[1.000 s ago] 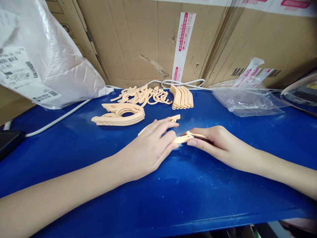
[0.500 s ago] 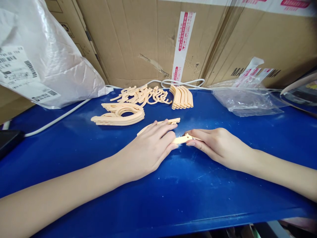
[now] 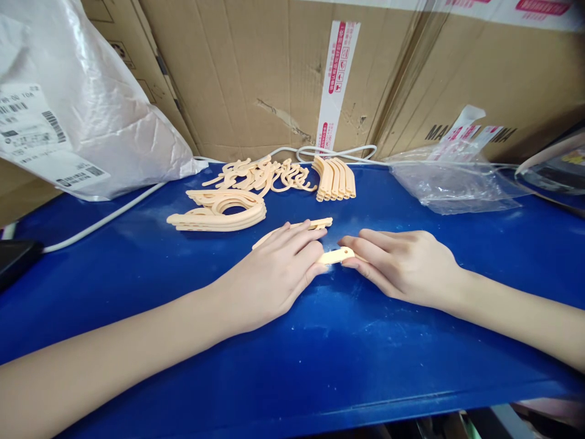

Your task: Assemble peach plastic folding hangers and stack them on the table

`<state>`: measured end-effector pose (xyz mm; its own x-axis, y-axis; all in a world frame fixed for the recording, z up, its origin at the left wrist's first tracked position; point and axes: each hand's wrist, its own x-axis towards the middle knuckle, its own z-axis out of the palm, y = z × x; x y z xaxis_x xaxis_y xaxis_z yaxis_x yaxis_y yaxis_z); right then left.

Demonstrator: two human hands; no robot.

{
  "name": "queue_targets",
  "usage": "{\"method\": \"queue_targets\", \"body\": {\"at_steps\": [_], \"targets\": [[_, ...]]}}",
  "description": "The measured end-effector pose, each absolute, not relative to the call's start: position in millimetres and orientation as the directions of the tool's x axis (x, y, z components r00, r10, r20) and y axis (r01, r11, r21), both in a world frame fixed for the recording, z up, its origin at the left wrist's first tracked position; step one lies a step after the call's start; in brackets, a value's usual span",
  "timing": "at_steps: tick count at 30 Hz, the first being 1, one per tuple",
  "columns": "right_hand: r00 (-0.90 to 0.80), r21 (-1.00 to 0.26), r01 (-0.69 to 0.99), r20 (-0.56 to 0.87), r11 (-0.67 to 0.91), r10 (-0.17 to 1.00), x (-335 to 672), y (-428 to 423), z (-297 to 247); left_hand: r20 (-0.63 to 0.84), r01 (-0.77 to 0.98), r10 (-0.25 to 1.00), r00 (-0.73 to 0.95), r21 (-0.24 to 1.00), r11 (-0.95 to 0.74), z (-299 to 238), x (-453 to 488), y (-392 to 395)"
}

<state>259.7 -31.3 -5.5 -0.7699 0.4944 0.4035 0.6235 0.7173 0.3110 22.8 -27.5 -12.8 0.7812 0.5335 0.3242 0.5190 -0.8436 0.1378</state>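
Note:
My left hand (image 3: 278, 268) is closed around a cream plastic hanger arm (image 3: 336, 255), whose end with a small round hole sticks out past the thumb. At that end, my right hand (image 3: 406, 262) has its thumb and fingers pinched together, touching or almost touching it. A thin cream edge shows between the right fingers; the rest of that piece is hidden. Under and behind my left fingers lies another cream hanger piece (image 3: 322, 223), partly covered. Farther back sit a stack of folded hangers (image 3: 219, 221), a heap of hanger hooks (image 3: 256, 175) and a row of curved hanger arms (image 3: 336, 178).
A blue tabletop (image 3: 283, 372) lies under everything. Cardboard boxes (image 3: 237, 73) wall off the back. A white plastic parcel bag (image 3: 114, 116) stands at left, near a white cable (image 3: 105, 216) and a black object (image 3: 18, 259). Clear plastic bags (image 3: 457, 183) lie at right.
My right hand has turned a little, its knuckles higher and fingers more spread over the joint. The left hand and its hanger arm stay in place.

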Motion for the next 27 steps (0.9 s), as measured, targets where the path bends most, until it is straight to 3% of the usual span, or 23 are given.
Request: {"method": "queue_targets", "body": {"at_steps": [8,27], "targets": [[-0.775,0.36,0.612,0.452,0.704,0.442,259.9,-30.9,-3.4,0.294,0.518,0.539,0.789,0.152,-0.842,-10.4,22.6,-27.9],[-0.699,0.024,0.644,0.424,0.765,0.575,260.5,-31.7,-4.9,0.313,0.513,0.528,0.79,0.137,-0.848,-12.2,23.0,-28.3]]}}
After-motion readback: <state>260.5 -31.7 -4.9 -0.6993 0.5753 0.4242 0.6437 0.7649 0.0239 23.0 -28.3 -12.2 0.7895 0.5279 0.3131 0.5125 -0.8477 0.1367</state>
